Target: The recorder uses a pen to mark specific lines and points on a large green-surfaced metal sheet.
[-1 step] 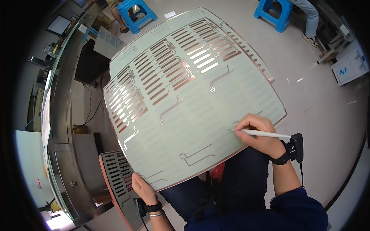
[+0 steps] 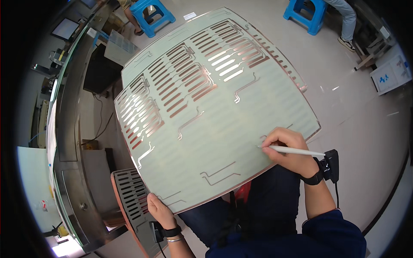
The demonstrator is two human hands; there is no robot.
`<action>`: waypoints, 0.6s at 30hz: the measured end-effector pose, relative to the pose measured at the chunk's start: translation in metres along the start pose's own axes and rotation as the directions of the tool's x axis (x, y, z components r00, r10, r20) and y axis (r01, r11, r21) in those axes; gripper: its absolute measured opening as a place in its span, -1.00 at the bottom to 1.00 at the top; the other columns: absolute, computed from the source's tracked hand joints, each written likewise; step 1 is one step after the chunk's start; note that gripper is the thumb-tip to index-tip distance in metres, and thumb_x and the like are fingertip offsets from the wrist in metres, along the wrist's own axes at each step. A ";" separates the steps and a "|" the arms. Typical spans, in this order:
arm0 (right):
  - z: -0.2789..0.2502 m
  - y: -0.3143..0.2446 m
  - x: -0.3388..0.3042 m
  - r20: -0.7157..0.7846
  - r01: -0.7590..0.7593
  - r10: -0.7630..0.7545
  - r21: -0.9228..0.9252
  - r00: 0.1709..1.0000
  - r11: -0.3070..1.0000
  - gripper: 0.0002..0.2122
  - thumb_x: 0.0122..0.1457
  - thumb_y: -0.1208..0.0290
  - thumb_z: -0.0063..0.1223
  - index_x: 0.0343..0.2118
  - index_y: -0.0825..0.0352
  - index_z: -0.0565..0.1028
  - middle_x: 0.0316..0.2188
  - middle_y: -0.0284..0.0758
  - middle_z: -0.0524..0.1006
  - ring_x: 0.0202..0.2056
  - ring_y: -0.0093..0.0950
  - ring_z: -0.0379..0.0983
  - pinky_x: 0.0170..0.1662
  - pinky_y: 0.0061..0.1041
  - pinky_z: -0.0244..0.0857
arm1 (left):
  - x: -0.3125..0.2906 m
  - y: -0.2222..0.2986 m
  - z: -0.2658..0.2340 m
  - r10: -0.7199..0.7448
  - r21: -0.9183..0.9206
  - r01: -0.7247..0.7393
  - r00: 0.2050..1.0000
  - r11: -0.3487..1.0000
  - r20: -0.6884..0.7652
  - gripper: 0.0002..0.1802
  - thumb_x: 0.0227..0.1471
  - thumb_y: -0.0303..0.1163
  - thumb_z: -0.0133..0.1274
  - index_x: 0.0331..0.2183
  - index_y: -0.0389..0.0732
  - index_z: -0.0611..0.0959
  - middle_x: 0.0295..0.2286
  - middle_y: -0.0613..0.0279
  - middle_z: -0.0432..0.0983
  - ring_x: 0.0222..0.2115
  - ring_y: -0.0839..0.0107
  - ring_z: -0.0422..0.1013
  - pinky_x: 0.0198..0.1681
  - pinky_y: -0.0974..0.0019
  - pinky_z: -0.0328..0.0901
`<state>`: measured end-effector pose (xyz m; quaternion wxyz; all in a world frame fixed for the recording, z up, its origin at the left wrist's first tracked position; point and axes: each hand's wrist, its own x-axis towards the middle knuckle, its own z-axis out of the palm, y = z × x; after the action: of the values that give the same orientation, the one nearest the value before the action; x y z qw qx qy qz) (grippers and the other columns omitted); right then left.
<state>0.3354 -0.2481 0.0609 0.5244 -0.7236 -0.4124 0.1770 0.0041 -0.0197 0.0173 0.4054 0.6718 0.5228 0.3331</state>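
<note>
A large pale green circuit board panel [image 2: 223, 137] with shiny copper traces lies across my lap, its near edge over my thighs. My left hand [image 2: 161, 211] grips its near left corner, thumb along the edge; the fingers beneath are hidden. In my right hand [image 2: 292, 150] is a slim white pen-shaped tool [image 2: 301, 151], pinched between thumb and fingers. Its thin tip points left and sits at the panel's surface, right of the middle; whether it touches I cannot tell. The heel of this hand is by the panel's right near edge.
Another similar panel [image 2: 297, 79] lies under the far side. A darker copper-edged board [image 2: 148, 241] leans low at the left, beside a metal workbench [image 2: 71, 172]. Two blue stools [image 2: 151, 18] stand beyond, with other people's legs [image 2: 344, 21] near them.
</note>
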 end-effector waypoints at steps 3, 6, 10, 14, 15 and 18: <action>0.004 -0.003 -0.001 0.001 -0.078 0.078 0.033 0.997 0.996 -0.91 0.07 0.51 0.25 -0.38 0.32 0.54 -0.51 -0.38 0.54 -0.51 -0.57 0.46 -0.40 -0.60 0.32 | 0.003 -0.006 -0.001 0.006 -0.011 -0.007 1.000 1.000 -0.020 -0.56 0.44 -0.20 -0.26 -0.36 -0.35 0.47 -0.44 0.34 0.42 -0.40 0.59 0.26 -0.27 0.44 0.26; 0.006 -0.002 0.000 0.010 -0.067 0.067 -0.004 0.998 0.998 -0.91 0.07 0.49 0.25 -0.42 0.31 0.52 -0.55 -0.38 0.53 -0.55 -0.53 0.47 -0.44 -0.57 0.32 | 0.001 -0.004 0.001 -0.003 -0.029 0.002 1.000 1.000 -0.029 -0.57 0.44 -0.21 -0.26 -0.33 -0.37 0.49 -0.42 0.31 0.45 -0.38 0.59 0.29 -0.26 0.43 0.27; 0.009 0.002 0.003 -0.015 0.007 -0.008 -0.034 1.000 0.999 -0.90 0.07 0.48 0.25 -0.45 0.30 0.50 -0.59 -0.37 0.53 -0.57 -0.49 0.48 -0.47 -0.54 0.32 | 0.002 -0.005 0.000 -0.011 -0.048 0.010 1.000 0.999 -0.022 -0.56 0.44 -0.21 -0.26 -0.29 -0.39 0.51 -0.37 0.27 0.50 -0.35 0.58 0.33 -0.23 0.44 0.29; 0.014 0.003 0.002 -0.078 0.000 -0.004 -0.055 0.997 0.999 -0.90 0.06 0.49 0.24 -0.46 0.29 0.50 -0.61 -0.36 0.53 -0.58 -0.46 0.50 -0.49 -0.53 0.32 | 0.002 -0.009 -0.006 -0.007 -0.020 0.007 1.000 1.000 0.009 -0.56 0.44 -0.21 -0.26 -0.27 -0.40 0.52 -0.34 0.26 0.52 -0.34 0.57 0.34 -0.22 0.44 0.29; 0.015 0.003 0.002 -0.116 -0.022 0.016 -0.055 0.993 0.998 -0.90 0.05 0.49 0.24 -0.47 0.30 0.50 -0.61 -0.36 0.53 -0.58 -0.47 0.50 -0.49 -0.53 0.32 | 0.002 -0.008 -0.004 -0.002 -0.030 0.002 1.000 1.000 0.002 -0.56 0.44 -0.21 -0.26 -0.27 -0.40 0.52 -0.35 0.26 0.52 -0.34 0.58 0.34 -0.22 0.44 0.29; 0.014 0.005 0.002 -0.101 -0.025 0.023 -0.017 0.995 1.000 -0.89 0.04 0.50 0.25 -0.48 0.30 0.49 -0.60 -0.36 0.53 -0.58 -0.49 0.49 -0.48 -0.54 0.32 | 0.003 -0.008 -0.004 0.000 -0.032 0.000 1.000 1.000 -0.008 -0.56 0.44 -0.21 -0.26 -0.27 -0.40 0.52 -0.35 0.27 0.51 -0.34 0.58 0.34 -0.23 0.44 0.29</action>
<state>0.3291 -0.2390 0.0512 0.5356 -0.7413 -0.3785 0.1426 -0.0018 -0.0156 0.0121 0.4138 0.6640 0.5191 0.3442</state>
